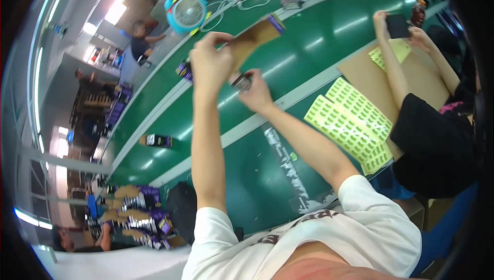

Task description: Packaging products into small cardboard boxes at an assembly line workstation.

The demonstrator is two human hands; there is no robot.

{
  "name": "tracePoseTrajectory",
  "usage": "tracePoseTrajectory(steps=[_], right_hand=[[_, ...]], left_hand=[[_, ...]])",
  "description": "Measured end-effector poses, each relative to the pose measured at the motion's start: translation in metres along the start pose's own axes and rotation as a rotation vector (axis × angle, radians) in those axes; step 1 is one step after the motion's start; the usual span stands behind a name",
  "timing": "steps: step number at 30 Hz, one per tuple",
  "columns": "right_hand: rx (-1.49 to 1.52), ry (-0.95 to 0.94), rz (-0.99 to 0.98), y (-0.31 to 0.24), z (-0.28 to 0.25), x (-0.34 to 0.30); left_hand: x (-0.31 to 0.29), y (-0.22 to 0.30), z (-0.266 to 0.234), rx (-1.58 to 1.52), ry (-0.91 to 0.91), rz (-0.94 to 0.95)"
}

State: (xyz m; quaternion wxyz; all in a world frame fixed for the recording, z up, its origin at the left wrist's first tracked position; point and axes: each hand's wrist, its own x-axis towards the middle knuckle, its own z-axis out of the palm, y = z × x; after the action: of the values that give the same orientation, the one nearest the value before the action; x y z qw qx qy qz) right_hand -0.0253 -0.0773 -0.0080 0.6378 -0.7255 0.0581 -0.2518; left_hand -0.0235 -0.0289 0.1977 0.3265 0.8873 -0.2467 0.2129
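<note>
Raised over the green work surface, my left hand (212,63) is closed on a cardboard box (252,42) whose plain brown inside shows and whose far end is purple. Another purple printed piece (184,71) shows left of that hand; whether it belongs to the same box I cannot tell. Lower and to the right, my right hand (257,93) grips a small dark item with pale markings (242,82). Its fingers partly cover the item, and its exact kind is unclear. The two hands are apart, with the box's lower edge close above the right one.
A turquoise fan (188,13) and white cables (247,1) lie beyond. Green-and-yellow label sheets (355,120) rest on cardboard at right, where a co-worker's hands hold a dark flat object (397,26) near a bottle (418,13). A small box (157,140) lies at left.
</note>
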Motion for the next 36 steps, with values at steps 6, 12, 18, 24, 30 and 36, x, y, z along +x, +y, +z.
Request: tracePoseTrajectory(steps=[6,12,18,24,30,36], right_hand=[[0.501,0.205,0.197,-0.005,-0.020,0.025],[0.663,-0.185,0.076,-0.066,-0.068,0.038],[0.483,-0.510,-0.166,-0.077,-0.082,0.039],[0.076,-0.634,-0.160,-0.052,-0.083,0.040],[-0.131,-0.675,-0.132,-0.049,-0.078,0.034],[-0.250,-0.703,-0.138,-0.039,-0.061,0.019]], left_hand=[[-0.027,-0.101,-0.083,-0.145,-0.042,-0.293],[-0.041,-0.137,-0.050,-0.155,-0.380,-0.374],[-0.032,-0.138,-0.020,-0.217,-0.543,-0.395],[-0.045,-0.163,-0.007,-0.612,-0.537,-0.635],[-0.062,-0.144,0.006,-0.703,-0.365,-0.655],[-0.106,-0.162,0.062,-1.204,0.382,-0.590]])
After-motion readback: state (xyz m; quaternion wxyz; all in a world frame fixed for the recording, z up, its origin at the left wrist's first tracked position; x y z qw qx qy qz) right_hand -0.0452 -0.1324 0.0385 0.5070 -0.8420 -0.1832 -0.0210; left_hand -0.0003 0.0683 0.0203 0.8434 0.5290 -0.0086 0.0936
